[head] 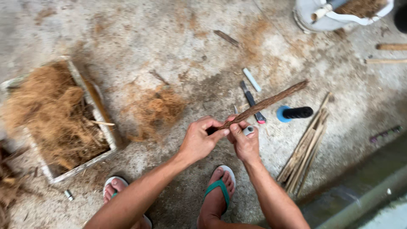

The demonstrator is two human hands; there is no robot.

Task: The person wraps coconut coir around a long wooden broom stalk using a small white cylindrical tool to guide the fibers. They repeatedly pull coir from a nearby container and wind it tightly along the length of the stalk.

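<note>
Standing on the stained concrete floor [140, 38], I had the wooden box [95, 112] of brown coconut fibre [46, 110] at my left, near enough to draw from. A bundle of thin sticks [306, 148] lay to my right, with a blue-capped black spool [294, 113] and a dark-handled knife [252, 101] just ahead. My left hand [199, 140] and right hand [245, 142] met in front of me, fingers [218, 135] clamped on the near end of a fibre-wrapped stick [265, 103], angled up and away, probably to keep the wrapping tight.
</note>
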